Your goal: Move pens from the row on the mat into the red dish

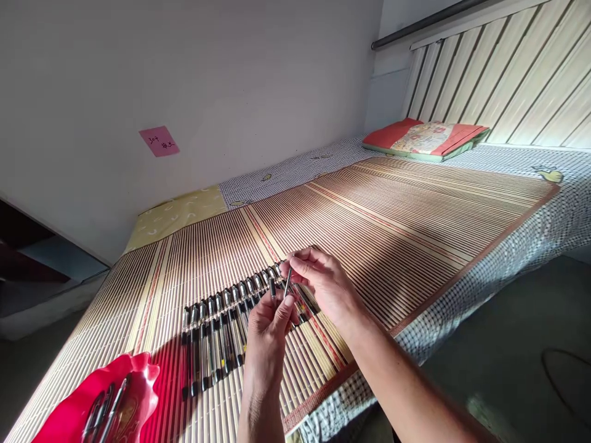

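Note:
My left hand is closed, with a black pen cap sticking up from between its fingers. Its thumb meets the lower end of a slim dark pen. The upper end of that pen is pinched by the fingertips of my right hand. Both hands are over the right end of a row of pens on the bamboo mat. Clear barrels with black ends lie side by side there, with black clipped pieces lined up along their far side. My hands hide part of the row.
A red scalloped bowl with several pens in it sits at the front left. A folded red and floral cloth lies near the slatted headboard. A pink note is on the wall. The bed's edge runs along the right.

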Demonstrator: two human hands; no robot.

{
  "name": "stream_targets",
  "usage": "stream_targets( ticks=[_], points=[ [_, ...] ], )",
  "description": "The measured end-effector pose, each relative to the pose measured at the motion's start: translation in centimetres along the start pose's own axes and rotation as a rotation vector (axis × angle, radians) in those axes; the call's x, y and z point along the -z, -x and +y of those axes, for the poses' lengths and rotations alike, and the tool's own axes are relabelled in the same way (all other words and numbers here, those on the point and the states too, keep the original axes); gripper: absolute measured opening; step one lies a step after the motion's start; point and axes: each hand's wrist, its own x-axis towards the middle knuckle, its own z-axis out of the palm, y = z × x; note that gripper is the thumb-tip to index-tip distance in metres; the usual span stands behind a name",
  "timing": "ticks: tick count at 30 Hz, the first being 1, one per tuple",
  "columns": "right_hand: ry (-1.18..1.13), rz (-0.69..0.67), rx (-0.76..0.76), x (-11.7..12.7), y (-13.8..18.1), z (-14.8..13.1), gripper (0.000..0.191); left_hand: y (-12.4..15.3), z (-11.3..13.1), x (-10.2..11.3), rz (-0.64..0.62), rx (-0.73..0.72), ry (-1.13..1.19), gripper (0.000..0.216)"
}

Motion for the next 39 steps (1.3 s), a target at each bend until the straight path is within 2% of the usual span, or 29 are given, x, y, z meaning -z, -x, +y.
stream_targets(
  ticks=[4,8,13,16,19,23,28,32,34,37,39],
  points=[
    [-0.004,-0.101,-0.051,-0.6,0.6,-0.4,0.025,0.2,0.0,-0.3,-0.058,0.032,0.097,0.04],
    [0.151,-0.073,0.042,-0.9,1.0,-0.8,0.023,0.3,0.0,-0.7,-0.074,0.034,0.118,0.04],
    [0.262,0.075,0.205,0.1,0.7,-2.1,0.025,-0.1,-0.3,-0.7,0.106,0.011,0.164,0.045],
    [0.43,-0.016,0.161,0.6,0.9,-2.3,0.018,-0.3,-0.8,-0.6,0.17,0.022,0.186,0.044],
    [0.661,-0.118,0.087,0.0,1.5,-1.3,0.01,-0.5,-1.3,-0.6,0.194,0.016,0.155,0.03],
    [0.925,-0.056,0.182,-1.5,2.1,0.5,0.012,-0.5,-1.7,-0.7,0.153,-0.008,0.074,0.021],
    [1.033,-0.023,0.221,-1.8,2.1,0.7,0.016,-0.1,-1.6,-1.3,0.184,0.045,0.123,0.039],
    [0.959,-0.035,0.139,0.1,1.3,-1.4,0.009,0.1,-1.1,-1.0,0.19,0.092,0.064,0.051],
    [0.986,0.043,0.07,2.0,0.5,-2.9,0.007,0.0,-0.8,-0.4,0.185,0.1,0.032,0.054],
    [1.232,0.196,0.053,5.6,-1.1,-4.2,0.007,-0.3,-0.4,0.5,0.236,0.116,0.087,0.05],
    [1.409,0.251,0.017,7.6,-1.9,-4.1,0.01,-0.4,-0.2,0.7,0.262,0.136,0.149,0.046]
  ],
)
